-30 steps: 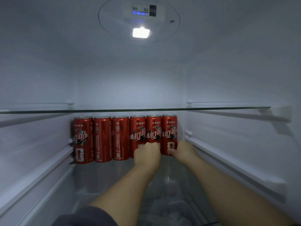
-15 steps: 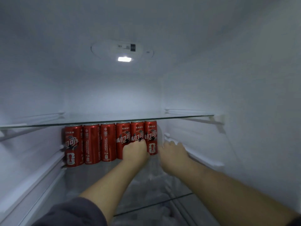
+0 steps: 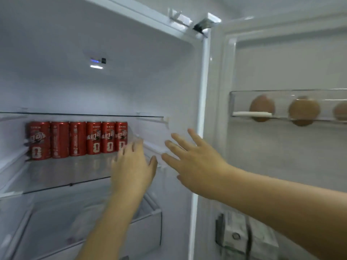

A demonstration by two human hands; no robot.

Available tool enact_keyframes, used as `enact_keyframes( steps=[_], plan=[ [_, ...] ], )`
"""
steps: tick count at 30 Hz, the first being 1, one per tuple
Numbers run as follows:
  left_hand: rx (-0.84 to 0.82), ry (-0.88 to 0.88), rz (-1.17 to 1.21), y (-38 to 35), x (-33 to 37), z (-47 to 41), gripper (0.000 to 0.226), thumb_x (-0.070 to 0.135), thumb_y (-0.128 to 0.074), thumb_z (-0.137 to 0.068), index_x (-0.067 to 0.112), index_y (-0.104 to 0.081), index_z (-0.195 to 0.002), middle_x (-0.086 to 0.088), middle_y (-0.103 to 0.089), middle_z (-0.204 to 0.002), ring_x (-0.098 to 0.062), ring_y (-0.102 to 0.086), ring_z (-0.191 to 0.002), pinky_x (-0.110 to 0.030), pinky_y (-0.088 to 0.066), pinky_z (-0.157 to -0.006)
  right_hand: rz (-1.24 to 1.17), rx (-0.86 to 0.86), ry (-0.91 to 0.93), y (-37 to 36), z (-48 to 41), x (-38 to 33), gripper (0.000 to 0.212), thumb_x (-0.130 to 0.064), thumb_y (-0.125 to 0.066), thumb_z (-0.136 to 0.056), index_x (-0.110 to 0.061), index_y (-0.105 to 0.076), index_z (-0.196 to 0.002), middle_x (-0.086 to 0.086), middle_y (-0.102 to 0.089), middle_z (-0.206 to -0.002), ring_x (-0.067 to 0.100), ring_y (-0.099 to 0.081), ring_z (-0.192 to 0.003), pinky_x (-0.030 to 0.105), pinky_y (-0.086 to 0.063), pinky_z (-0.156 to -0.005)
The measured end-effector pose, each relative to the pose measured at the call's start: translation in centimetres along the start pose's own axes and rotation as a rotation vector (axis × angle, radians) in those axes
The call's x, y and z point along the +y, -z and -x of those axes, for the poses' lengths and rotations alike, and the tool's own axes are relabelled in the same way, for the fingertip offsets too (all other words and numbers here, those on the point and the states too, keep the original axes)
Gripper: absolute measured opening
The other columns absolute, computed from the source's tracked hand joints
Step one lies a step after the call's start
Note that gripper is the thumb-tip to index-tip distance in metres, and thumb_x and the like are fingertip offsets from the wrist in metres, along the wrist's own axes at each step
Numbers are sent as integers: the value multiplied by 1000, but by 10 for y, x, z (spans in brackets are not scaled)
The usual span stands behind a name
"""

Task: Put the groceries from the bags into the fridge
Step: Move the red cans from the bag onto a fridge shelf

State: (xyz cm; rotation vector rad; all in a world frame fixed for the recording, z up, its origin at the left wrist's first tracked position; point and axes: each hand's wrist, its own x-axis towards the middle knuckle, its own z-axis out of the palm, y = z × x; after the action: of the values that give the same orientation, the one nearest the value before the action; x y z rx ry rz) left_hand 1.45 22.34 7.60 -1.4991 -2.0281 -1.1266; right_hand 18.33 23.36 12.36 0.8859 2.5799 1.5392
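Several red soda cans stand in a row at the back of the fridge's middle glass shelf. My left hand is in front of the rightmost cans, fingers straight and spread, holding nothing; it is blurred. To its right, my right hand hovers near the fridge's right wall with its fingers splayed and empty. Neither hand touches a can.
An upper glass shelf runs just above the cans. A drawer sits below the middle shelf. The open door on the right has a clear bin holding brown eggs, and a carton stands lower in the door.
Both hands have pulled back from the rightmost cans and opened their fingers. The view has drawn back and swung right, so the open door and its eggs now show.
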Motion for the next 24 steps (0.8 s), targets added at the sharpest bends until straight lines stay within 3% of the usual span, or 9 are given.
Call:
enact_keyframes(
  steps=[5, 10, 17, 24],
  plan=[
    [104, -125, 256, 0, 96, 78, 62, 37, -59, -89, 9, -43, -141, -16, -49, -142, -35, -42, -132, -52, -37, -105, 28, 77, -178, 10, 153, 27, 61, -41, -65, -82, -18, -56, -137, 14, -50, -145, 35, -41, -138, 62, -30, -109],
    [109, -261, 427, 3, 202, 153, 67, 42, -51, -82, 6, -45, -138, -19, -49, -139, -39, -42, -132, -61, -37, -103, 65, -46, -359, 24, 296, 54, 65, -44, -68, -78, -18, -57, -137, 15, -48, -146, 36, -40, -139, 67, -30, -108],
    [-64, -478, 693, 11, 341, 253, 69, 54, -38, -87, 18, -37, -145, -12, -38, -152, -31, -27, -143, -59, -24, -112, 138, -273, -666, 58, 471, 74, 66, -44, -61, -82, -19, -50, -142, 16, -43, -150, 39, -36, -140, 69, -28, -108],
    [-196, -705, 895, 19, 457, 345, 70, 57, -35, -89, 21, -31, -149, -8, -29, -157, -27, -17, -148, -57, -14, -116, 201, -402, -962, 91, 603, 69, 72, -45, -68, -81, -23, -44, -146, 12, -39, -153, 36, -33, -143, 68, -25, -108]
  ],
)
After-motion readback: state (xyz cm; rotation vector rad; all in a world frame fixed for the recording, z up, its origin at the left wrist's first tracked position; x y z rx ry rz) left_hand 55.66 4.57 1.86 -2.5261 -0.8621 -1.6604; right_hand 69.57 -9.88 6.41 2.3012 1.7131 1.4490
